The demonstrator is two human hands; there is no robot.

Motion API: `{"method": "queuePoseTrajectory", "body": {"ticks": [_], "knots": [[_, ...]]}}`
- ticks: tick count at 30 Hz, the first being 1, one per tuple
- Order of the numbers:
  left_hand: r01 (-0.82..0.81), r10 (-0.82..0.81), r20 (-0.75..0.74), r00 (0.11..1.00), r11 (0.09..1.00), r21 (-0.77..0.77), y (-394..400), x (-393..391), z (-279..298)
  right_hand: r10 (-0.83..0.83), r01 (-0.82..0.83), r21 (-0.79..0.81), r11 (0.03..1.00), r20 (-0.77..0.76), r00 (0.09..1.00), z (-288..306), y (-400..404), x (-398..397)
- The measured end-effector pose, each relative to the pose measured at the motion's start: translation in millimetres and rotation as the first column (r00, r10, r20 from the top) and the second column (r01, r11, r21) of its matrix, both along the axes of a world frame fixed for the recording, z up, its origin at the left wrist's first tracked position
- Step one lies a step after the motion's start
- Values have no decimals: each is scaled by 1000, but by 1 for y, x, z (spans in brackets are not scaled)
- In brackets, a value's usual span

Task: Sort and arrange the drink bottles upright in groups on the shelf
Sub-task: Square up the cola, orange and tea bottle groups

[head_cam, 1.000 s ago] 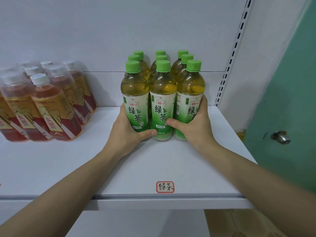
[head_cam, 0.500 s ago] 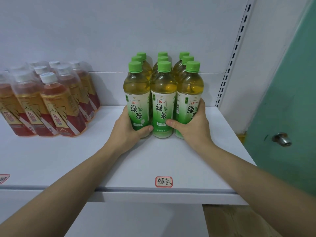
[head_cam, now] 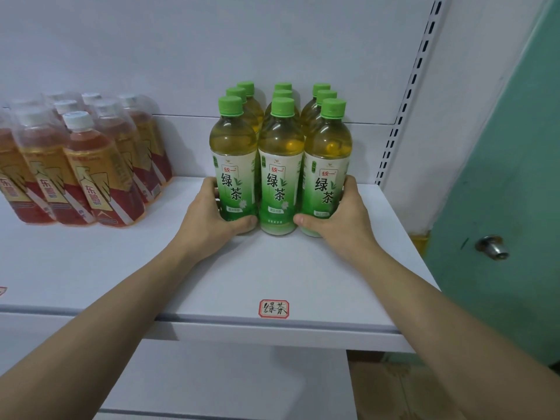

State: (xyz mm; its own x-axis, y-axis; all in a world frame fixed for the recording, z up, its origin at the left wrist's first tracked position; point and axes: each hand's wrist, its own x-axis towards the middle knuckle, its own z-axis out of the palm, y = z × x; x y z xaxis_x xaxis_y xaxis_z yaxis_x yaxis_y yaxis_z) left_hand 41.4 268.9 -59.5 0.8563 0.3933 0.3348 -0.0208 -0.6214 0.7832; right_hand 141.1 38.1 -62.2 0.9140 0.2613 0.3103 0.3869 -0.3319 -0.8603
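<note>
Several green tea bottles (head_cam: 280, 165) with green caps stand upright in a tight block of three rows on the white shelf (head_cam: 272, 268). My left hand (head_cam: 209, 219) presses against the left front bottle, thumb across its base. My right hand (head_cam: 342, 216) cups the right front bottle the same way. The block is squeezed between both hands. To the left stands a group of several red-and-gold tea bottles (head_cam: 91, 165) with white caps, upright and close together.
A red-framed label sticker (head_cam: 274, 308) sits near the shelf's front edge below the green bottles. A slotted upright rail (head_cam: 406, 95) runs up the right side. A green door with a metal knob (head_cam: 492, 247) is at the far right.
The view has shifted so more of the red tea group shows at left. Both hands stay clamped around the front green bottles, with the block barely moved.
</note>
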Motion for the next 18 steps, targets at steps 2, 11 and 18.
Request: {"method": "queuePoseTrajectory", "body": {"ticks": [2, 11, 18], "knots": [[2, -2, 6, 1000, 1000, -2, 1, 0, 0, -17, 17, 1, 1000, 11, 1000, 0, 2, 0], [20, -20, 16, 1000, 1000, -16, 1, -1, 0, 85, -86, -45, 995, -24, 996, -1, -4, 2], [36, -35, 30, 999, 999, -16, 2, 1, -2, 100, -101, -54, 993, -15, 995, 2, -6, 3]]}}
